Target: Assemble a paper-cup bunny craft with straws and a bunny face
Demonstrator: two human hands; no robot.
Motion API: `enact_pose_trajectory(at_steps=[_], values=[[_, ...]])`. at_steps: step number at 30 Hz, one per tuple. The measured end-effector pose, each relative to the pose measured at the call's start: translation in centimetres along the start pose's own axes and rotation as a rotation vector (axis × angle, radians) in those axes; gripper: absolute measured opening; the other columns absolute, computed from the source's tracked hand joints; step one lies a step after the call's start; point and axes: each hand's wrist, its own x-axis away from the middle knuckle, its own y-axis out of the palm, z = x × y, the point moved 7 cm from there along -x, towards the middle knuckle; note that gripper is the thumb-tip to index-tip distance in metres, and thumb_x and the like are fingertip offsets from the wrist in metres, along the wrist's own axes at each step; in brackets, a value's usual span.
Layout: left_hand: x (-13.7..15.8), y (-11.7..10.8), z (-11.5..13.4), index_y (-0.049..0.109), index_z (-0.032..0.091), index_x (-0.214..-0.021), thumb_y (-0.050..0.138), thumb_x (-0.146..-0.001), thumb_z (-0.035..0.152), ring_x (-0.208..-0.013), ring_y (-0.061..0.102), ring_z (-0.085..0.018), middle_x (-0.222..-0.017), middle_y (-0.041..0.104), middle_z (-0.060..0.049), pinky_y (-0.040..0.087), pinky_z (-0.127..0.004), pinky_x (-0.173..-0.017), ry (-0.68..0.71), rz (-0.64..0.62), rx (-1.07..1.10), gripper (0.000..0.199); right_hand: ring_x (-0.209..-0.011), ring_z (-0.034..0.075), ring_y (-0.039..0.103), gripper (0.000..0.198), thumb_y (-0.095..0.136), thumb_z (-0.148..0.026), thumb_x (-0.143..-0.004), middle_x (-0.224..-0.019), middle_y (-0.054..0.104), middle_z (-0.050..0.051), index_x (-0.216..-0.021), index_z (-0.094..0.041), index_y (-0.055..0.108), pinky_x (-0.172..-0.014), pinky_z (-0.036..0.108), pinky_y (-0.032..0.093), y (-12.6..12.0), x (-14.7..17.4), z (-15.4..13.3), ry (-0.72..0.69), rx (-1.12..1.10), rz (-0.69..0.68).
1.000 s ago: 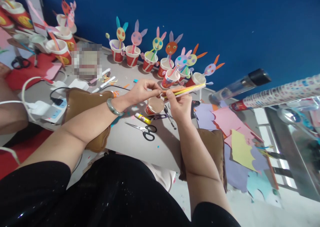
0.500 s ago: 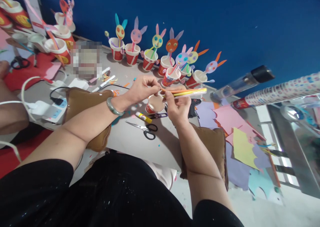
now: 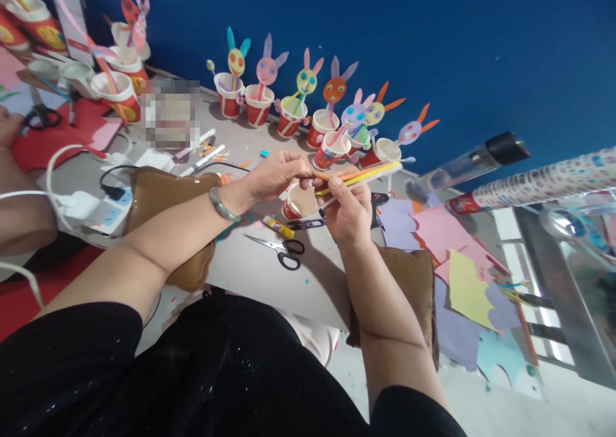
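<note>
Several straws, orange, yellow and pale, lie in my right hand, pinched between thumb and fingers and pointing right. My left hand is closed at the left end of the orange straw, its fingertips pinching there. Under both hands stands a paper cup with its open mouth upward. Closer to me, a yellow glue stick lies by black-handled scissors. A dark purple tool lies beside the cup, partly hidden by my right hand.
Red cups with paper rabbit heads line the blue wall. Brown cushions lie under my forearms. Cut coloured paper and a long stack of cups are at right. At left are a power strip and another person's hand.
The straws have tilted more steeply up to the right, with my right hand turned slightly. My left hand keeps its pinch at their left end. The whole view has shifted a little.
</note>
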Motion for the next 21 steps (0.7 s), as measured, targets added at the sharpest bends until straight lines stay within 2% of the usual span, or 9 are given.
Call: enact_pose_trajectory(at_steps=[3,9,11,14,17,21], values=[[0.2,0.3,-0.1,0.055,0.018,-0.055,0.071,-0.084,0.012,-0.061,0.06,-0.012,-0.053,0.059,0.003,0.05,-0.03,-0.071,-0.036,-0.013,0.046,0.033,-0.059,0.012,0.06,0.034,0.088,-0.055,-0.08,-0.073,0.07,-0.002,-0.082,-0.027,0.07,-0.052,0.026,0.048,0.4,0.3,-0.5,-0.036,-0.022,0.0],[0.4,0.2,-0.4,0.055,0.018,-0.057,0.074,-0.084,0.017,-0.063,0.061,-0.011,-0.054,0.056,0.004,0.05,-0.029,-0.072,-0.032,0.0,0.071,0.034,-0.053,0.01,0.054,0.037,0.089,-0.052,-0.077,-0.069,0.065,-0.005,-0.08,-0.026,0.063,-0.046,0.024,0.041,0.7,0.0,-0.4,0.04,-0.136,-0.043],[0.2,0.0,-0.3,0.054,0.019,-0.058,0.073,-0.085,0.019,-0.067,0.066,-0.013,-0.054,0.054,0.005,0.052,-0.03,-0.078,-0.014,-0.004,0.09,0.034,-0.05,0.009,0.051,0.041,0.087,-0.056,-0.078,-0.069,0.063,-0.005,-0.077,-0.026,0.059,-0.048,0.026,0.044,0.4,-0.2,-0.7,0.035,-0.139,-0.055],[-0.3,-0.7,0.5,0.051,0.02,-0.059,0.067,-0.088,0.019,-0.08,0.074,-0.015,-0.055,0.053,0.006,0.053,-0.035,-0.096,0.062,0.026,0.08,0.033,-0.049,0.01,0.049,0.049,0.08,-0.066,-0.081,-0.069,0.062,-0.004,-0.073,-0.026,0.051,-0.056,0.032,0.052,-0.2,-0.5,-1.7,-0.027,-0.035,-0.064],[-0.8,-2.1,1.4,0.051,0.02,-0.062,0.059,-0.087,0.012,-0.086,0.075,-0.016,-0.056,0.053,0.006,0.052,-0.038,-0.1,0.135,0.098,-0.079,0.028,-0.052,0.014,0.056,0.052,0.074,-0.075,-0.082,-0.071,0.065,-0.002,-0.076,-0.028,0.053,-0.055,0.035,0.054,-0.8,-0.6,-2.3,-0.086,0.153,-0.066],[-1.2,-4.2,2.1,0.053,0.02,-0.065,0.054,-0.09,0.014,-0.077,0.069,-0.016,-0.062,0.06,0.001,0.051,-0.033,-0.086,0.175,0.216,-0.488,0.026,-0.064,0.017,0.065,0.043,0.076,-0.068,-0.084,-0.074,0.07,0.0,-0.082,-0.027,0.062,-0.057,0.033,0.056,-1.4,-0.6,-2.1,-0.092,0.33,-0.072]])
